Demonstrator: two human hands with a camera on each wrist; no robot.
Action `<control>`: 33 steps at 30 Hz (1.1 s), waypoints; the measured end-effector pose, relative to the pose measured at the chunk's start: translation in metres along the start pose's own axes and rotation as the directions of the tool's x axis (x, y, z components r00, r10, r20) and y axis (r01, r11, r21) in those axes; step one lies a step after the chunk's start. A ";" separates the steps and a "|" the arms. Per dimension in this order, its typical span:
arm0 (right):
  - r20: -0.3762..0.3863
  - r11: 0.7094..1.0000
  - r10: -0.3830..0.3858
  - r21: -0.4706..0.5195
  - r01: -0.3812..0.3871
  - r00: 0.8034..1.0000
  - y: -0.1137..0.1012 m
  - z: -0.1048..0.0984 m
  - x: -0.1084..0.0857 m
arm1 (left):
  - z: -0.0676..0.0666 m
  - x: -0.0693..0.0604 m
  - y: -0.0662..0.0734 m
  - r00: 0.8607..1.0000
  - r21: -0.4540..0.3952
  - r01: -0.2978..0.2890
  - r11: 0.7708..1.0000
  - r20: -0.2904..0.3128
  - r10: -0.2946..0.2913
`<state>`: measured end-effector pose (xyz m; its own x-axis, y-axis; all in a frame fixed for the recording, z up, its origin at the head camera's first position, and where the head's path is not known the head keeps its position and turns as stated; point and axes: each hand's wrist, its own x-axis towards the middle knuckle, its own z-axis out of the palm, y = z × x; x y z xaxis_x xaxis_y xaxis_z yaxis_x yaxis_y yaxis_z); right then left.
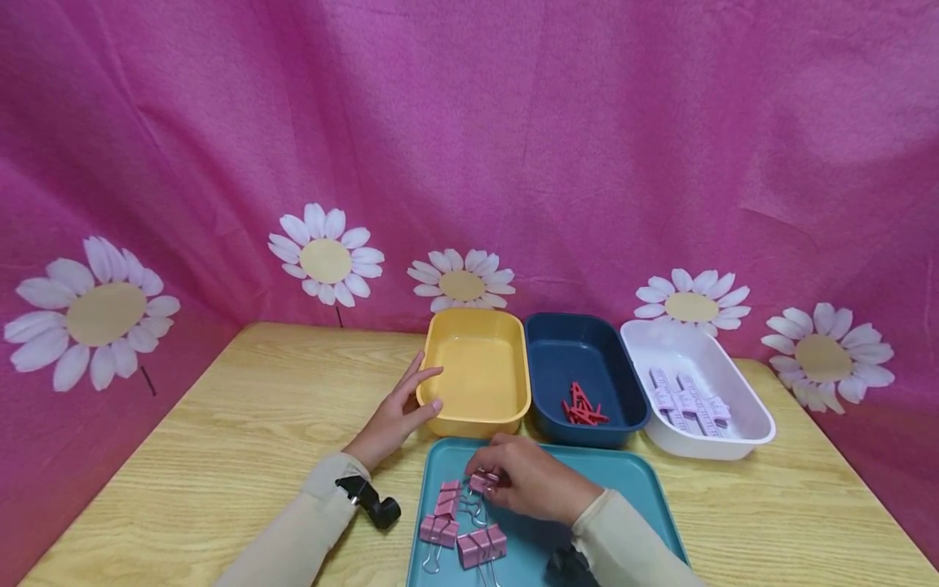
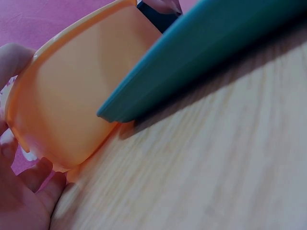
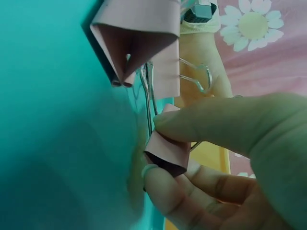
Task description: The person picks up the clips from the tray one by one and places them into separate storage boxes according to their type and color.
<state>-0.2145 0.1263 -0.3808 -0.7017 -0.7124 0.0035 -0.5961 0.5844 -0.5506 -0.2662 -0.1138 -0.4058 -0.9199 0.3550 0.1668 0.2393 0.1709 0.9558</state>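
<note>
The right hand (image 1: 531,481) pinches a pink binder clip (image 1: 482,481) over the teal tray (image 1: 594,463); in the right wrist view thumb and fingertips hold this clip (image 3: 168,151) by its body. Several other pink binder clips (image 1: 481,546) with silver wire handles lie on the tray's left part. The left hand (image 1: 392,420) touches the left side of the yellow container (image 1: 480,427), fingers spread and thumb at its near corner. In the left wrist view its fingers (image 2: 41,179) lie along the wall of the yellow container (image 2: 81,96).
A navy container (image 1: 587,342) holding red clips (image 1: 583,408) stands right of the yellow one. Beside it, a white container (image 1: 704,444) holds lilac measuring-tape-like strips (image 1: 685,403). Behind the wooden table (image 1: 293,391) hangs a pink cloth (image 1: 513,147) with daisies.
</note>
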 end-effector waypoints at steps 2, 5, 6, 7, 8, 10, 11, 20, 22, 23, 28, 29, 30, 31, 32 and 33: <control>-0.006 1.000 0.004 0.004 -0.003 1.000 0.000 -0.002 -0.001 | 0.000 0.000 0.001 1.000 0.001 0.002 1.000 -0.003 -0.002; -0.017 1.000 -0.002 0.003 0.002 1.000 0.000 -0.004 -0.001 | 0.000 -0.001 0.002 1.000 0.002 0.005 1.000 -0.005 -0.005; -0.021 1.000 -0.006 0.002 0.006 1.000 0.000 -0.004 -0.001 | 0.000 -0.001 0.002 1.000 0.002 0.005 1.000 -0.005 -0.005; -0.023 1.000 -0.005 0.004 0.005 1.000 0.000 -0.005 -0.002 | 0.000 -0.001 0.002 1.000 0.003 0.006 1.000 -0.005 -0.006; -0.027 1.000 -0.006 0.004 0.006 1.000 0.000 -0.006 -0.002 | 0.000 -0.002 0.002 1.000 0.002 0.007 1.000 -0.003 -0.007; -0.034 1.000 -0.003 0.001 0.003 0.999 0.000 -0.007 -0.002 | 0.000 -0.002 0.002 1.000 0.002 0.009 1.000 -0.002 -0.009; -0.038 1.000 0.000 0.000 0.000 0.999 0.000 -0.008 -0.003 | 0.000 -0.002 0.002 1.000 0.002 0.009 1.000 -0.003 -0.009; -0.083 1.000 0.001 -0.016 -0.002 0.997 -0.001 -0.014 -0.004 | 0.000 -0.002 0.002 1.000 0.014 0.018 1.000 0.000 -0.018; -0.102 1.000 -0.009 -0.023 0.006 0.995 -0.002 -0.016 -0.004 | 0.000 -0.002 0.002 1.000 0.013 0.013 1.000 -0.003 -0.013; -0.109 1.000 -0.014 -0.029 0.011 0.994 -0.002 -0.016 -0.005 | 0.000 -0.002 0.002 1.000 0.012 0.013 1.000 -0.004 -0.013; -0.138 0.999 -0.028 -0.035 0.023 0.990 -0.004 -0.018 -0.005 | -0.001 -0.003 0.002 1.000 0.016 0.013 1.000 -0.003 -0.013; -0.144 0.999 -0.028 -0.036 0.023 0.989 -0.004 -0.019 -0.006 | -0.001 -0.003 0.001 1.000 0.016 0.011 1.000 -0.002 -0.011; -0.151 0.999 -0.029 -0.039 0.023 0.988 -0.004 -0.019 -0.006 | -0.001 -0.002 0.001 1.000 0.017 0.009 1.000 -0.001 -0.009; -0.158 0.999 -0.027 -0.038 0.021 0.987 -0.004 -0.020 -0.007 | -0.001 -0.002 0.001 1.000 0.018 0.004 1.000 -0.001 -0.004; -0.161 0.999 -0.022 -0.032 0.017 0.987 -0.004 -0.021 -0.007 | -0.001 -0.002 0.001 1.000 0.017 -0.003 1.000 0.001 0.003; -0.163 1.000 -0.017 -0.023 0.013 0.987 -0.004 -0.021 -0.008 | -0.001 -0.002 0.001 1.000 0.015 -0.008 1.000 0.004 0.008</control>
<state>-0.2147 0.1376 -0.3604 -0.7459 -0.6494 0.1483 -0.6140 0.5839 -0.5311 -0.2648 -0.1149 -0.4054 -0.9167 0.3598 0.1738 0.2514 0.1813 0.9508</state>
